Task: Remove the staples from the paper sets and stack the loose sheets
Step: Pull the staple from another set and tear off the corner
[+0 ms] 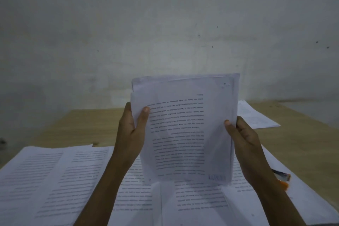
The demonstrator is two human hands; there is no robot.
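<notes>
wall [165,24]: pale and bare, rising beyond both hands and filling the upper half of the view.
table [82,126]: light wood, lying under and beyond the hands, its far edge against the wall.
spread sheets [45,180]: printed white pages overlapping on the table, below both forearms and out to the left of the left hand.
paper bundle [187,130]: several printed sheets held upright between the two hands, print upside down and facing the person; the top edges are staggered, not flush. its lower edge is down at the spread sheets, but contact is unclear.
far sheet [256,117]: one printed page flat on the table, beyond the right hand and partly behind the bundle.
left hand [130,130]: grips the bundle's left edge, thumb [145,115] across the front, other fingers hidden behind the paper.
right hand [245,143]: grips the bundle's right edge lower down, thumb [229,126] on the front, other fingers hidden behind.
orange tool [283,180]: small, orange and dark, lying on the spread sheets just right of the right wrist; too blurred to identify.
</notes>
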